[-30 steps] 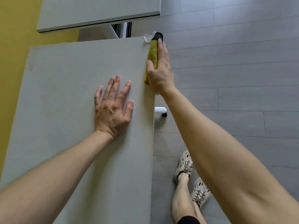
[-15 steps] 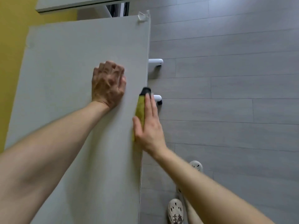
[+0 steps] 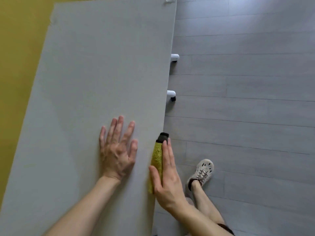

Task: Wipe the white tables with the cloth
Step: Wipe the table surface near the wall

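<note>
The white table [image 3: 95,65] fills the left and middle of the view, its long right edge running away from me. A yellow-green cloth with a dark end [image 3: 157,157] is folded over that right edge, near me. My right hand [image 3: 167,183] pinches the cloth against the edge, thumb on the tabletop side and straight fingers along the outer side. My left hand [image 3: 117,150] rests flat on the tabletop just left of the cloth, fingers spread, holding nothing.
A yellow wall [image 3: 17,48] borders the table's left side. Grey plank floor [image 3: 247,99] lies to the right. Two white table feet with casters [image 3: 174,57] [image 3: 171,94] stick out under the right edge. My shoe [image 3: 202,171] stands on the floor beside the table.
My right hand has slid the cloth along the table's right edge from the far corner toward me. My left hand moved nearer too, curling briefly and now lying flat.
</note>
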The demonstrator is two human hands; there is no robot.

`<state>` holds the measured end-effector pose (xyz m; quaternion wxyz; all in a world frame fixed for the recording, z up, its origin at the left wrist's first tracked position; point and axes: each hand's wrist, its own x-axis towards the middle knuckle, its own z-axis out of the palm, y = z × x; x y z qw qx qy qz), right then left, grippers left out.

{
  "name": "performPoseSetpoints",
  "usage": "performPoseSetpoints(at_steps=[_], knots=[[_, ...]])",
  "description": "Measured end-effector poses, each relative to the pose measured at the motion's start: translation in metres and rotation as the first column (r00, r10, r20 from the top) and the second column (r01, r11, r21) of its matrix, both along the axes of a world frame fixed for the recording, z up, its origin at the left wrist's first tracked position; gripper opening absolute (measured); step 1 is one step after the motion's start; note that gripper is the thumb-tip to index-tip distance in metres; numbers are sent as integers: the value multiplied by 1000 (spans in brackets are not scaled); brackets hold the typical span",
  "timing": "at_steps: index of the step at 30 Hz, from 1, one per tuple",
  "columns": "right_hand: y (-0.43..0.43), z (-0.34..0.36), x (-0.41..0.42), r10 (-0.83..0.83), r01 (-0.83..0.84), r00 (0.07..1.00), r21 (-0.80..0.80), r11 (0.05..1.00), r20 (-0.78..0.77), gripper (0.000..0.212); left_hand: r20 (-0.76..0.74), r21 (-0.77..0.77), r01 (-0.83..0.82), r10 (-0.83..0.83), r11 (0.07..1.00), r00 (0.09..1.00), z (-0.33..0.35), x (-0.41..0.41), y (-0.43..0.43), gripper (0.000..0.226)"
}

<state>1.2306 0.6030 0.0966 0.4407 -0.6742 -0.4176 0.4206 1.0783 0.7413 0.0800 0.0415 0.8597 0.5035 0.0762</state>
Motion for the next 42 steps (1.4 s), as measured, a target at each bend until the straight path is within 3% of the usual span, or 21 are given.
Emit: performPoseSetpoints(at_steps=[2, 8, 12, 16, 19, 23, 25, 29, 32, 34, 37, 42], knots=[[24, -4, 13, 12, -12, 1000, 14, 1000, 22, 81, 7, 13, 4, -4, 1000, 1000, -1, -1, 1, 60], [193, -7, 91, -175, 177, 971, 1, 984, 161, 79, 11, 40, -3, 2, 999, 1000, -5, -3, 0, 62], [137, -12, 46, -253, 246, 963, 83, 966, 90, 77, 12, 58, -3, 2, 998, 1000, -7, -2, 1, 62], [26, -14, -9, -152, 147, 986, 87, 985, 62, 80, 21, 71, -3, 1, 997, 1000, -8, -1, 2, 62], [64, -16, 14, -129, 125, 990, 86, 988, 48, 81, 21, 80, -7, 5, 997, 1000, -7, 0, 1, 62], [173, -16, 72, -241, 236, 964, 50, 970, 114, 79, 22, 86, -11, 9, 996, 1000, -7, 1, 0, 61], [186, -17, 79, -254, 251, 956, 39, 967, 148, 77, 25, 89, -15, 13, 996, 1000, -7, 2, 1, 61], [99, -17, 20, -298, 289, 950, 104, 952, 92, 77, 34, 95, -17, 14, 995, 999, -6, 2, 1, 60], [-21, -10, -46, -218, 213, 974, 84, 974, 62, 78, 42, 99, -19, 15, 995, 999, -5, 2, 0, 59], [-50, -6, -54, -174, 170, 984, 75, 983, 49, 80, 36, 94, -17, 13, 995, 999, -5, 2, 0, 59], [23, -12, -14, -183, 181, 983, 79, 980, 27, 79, 28, 104, -18, 15, 994, 999, -6, 2, 1, 60], [153, -11, 56, -269, 266, 954, 35, 963, 134, 77, 27, 102, -23, 20, 994, 999, -5, 2, 1, 60]])
